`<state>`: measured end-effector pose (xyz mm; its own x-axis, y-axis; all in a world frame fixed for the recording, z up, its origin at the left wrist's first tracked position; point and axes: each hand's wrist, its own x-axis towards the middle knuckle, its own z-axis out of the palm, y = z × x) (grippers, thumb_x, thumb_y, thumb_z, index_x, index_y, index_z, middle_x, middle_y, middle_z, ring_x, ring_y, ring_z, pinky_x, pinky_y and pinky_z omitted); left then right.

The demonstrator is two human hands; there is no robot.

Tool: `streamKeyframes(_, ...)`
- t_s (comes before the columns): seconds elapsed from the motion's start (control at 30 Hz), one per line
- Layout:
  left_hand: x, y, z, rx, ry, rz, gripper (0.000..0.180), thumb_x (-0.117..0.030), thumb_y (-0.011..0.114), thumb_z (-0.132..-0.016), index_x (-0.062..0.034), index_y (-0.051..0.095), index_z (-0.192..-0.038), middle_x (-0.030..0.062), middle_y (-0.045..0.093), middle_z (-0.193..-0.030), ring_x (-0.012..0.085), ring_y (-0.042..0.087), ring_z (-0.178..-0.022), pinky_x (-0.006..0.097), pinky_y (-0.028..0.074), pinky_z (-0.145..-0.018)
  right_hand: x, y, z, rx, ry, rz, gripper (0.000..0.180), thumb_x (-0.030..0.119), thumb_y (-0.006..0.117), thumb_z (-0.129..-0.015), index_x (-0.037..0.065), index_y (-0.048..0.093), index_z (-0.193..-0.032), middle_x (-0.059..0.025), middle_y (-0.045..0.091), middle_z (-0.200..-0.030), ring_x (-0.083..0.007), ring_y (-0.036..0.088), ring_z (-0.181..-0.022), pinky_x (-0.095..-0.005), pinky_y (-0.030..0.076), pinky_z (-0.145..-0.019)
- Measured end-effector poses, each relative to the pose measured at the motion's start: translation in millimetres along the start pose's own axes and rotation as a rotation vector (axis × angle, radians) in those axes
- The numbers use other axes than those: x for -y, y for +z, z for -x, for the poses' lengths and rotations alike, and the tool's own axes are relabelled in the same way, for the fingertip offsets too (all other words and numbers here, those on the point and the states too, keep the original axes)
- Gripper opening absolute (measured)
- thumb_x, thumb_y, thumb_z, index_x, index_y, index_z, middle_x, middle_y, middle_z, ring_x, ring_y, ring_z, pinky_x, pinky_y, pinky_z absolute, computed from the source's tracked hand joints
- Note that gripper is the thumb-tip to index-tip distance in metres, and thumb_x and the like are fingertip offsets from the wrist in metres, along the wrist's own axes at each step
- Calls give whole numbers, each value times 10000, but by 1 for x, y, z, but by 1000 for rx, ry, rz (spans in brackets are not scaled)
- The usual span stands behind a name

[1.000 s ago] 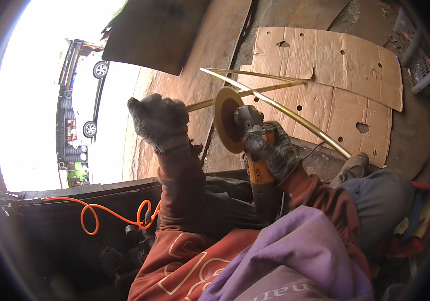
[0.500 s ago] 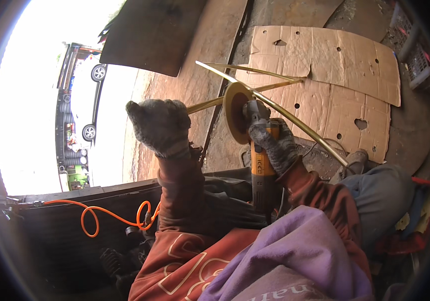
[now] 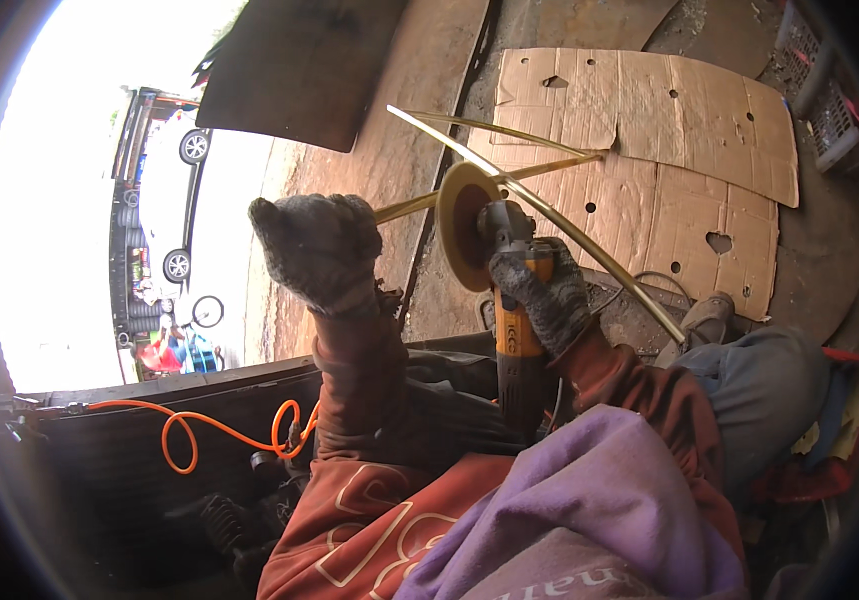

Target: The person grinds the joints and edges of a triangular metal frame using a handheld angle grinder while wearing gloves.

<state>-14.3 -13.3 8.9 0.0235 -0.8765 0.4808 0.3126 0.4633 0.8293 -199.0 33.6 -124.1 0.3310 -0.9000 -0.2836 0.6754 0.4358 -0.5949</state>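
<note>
My gloved left hand [image 3: 319, 250] is closed around one end of a gold-coloured metal frame, gripping its short bar [image 3: 407, 207]. The frame's long bar [image 3: 597, 250] slants from the upper middle down to my knee, crossing the short one. In my gloved right hand [image 3: 552, 300] is an orange and black angle grinder [image 3: 520, 345], held upright by its body near the head. Its round tan disc [image 3: 461, 235] stands edge-up beside the place where the bars cross. Whether the disc touches the metal I cannot tell. The left fingertips are hidden behind the fist.
Flattened cardboard [image 3: 689, 130] lies on the floor beyond the frame, near my shoe [image 3: 709, 318]. A dark metal sheet [image 3: 299, 70] stands at upper left. An orange coiled hose [image 3: 224, 428] runs at lower left. Plastic crates [image 3: 839, 125] sit far right; outside is a parked white car [image 3: 164, 190].
The grinder has shifted slightly left in my right hand's grip, and the metal frame has moved a little up and left. Outside, a bicycle wheel and a person's colourful clothing have come into view.
</note>
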Motion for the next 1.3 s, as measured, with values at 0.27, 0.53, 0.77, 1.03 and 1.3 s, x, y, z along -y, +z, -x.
streamKeyframes(0.27, -5, -15, -19, -102, -34, 12, 504, -419, 311, -1004, -124, 499, -641, 4, 355, -494, 162, 326, -358, 313, 314, -344, 15, 5, 15, 58, 10, 54, 269, 162, 704, -829, 70, 565, -1041, -34, 622, -856, -110, 601, -739, -257, 515, -668)
streamKeyframes(0.53, -14, -12, -39, -308, -102, -89, 495, -447, 452, -958, -68, 595, -674, 44, 446, -468, 188, 396, -313, 278, 305, -271, 125, -11, 53, 110, -129, 289, 448, 345, 544, -900, 24, 477, -1206, -108, 608, -852, -222, 634, -728, -335, 564, -659)
streamKeyframes(0.77, -43, 41, -48, -91, -236, -305, 508, -417, 531, -920, -2, 659, -657, 70, 584, -519, 111, 410, -336, 246, 294, -336, 173, -12, 57, -72, -154, 783, 451, 87, 708, -779, 52, 444, -1143, -126, 611, -944, -203, 641, -667, -313, 551, -534)
streamKeyframes(1.03, -35, 60, -45, 166, -110, -339, 489, -402, 499, -944, -16, 676, -702, 75, 651, -640, 138, 584, -612, 279, 472, -622, 162, -3, 40, 212, 213, 1211, 607, 237, 823, -693, 39, 436, -1118, -100, 620, -1015, -174, 602, -956, -299, 497, -804)
streamKeyframes(1.3, -63, 63, -40, 244, -269, -410, 546, -489, 464, -940, -37, 679, -720, 54, 621, -653, 131, 550, -628, 279, 455, -632, 168, 33, 24, 370, 318, 2038, 704, 376, 794, -701, 1, 405, -1151, -152, 602, -1006, -259, 608, -967, -336, 471, -847)
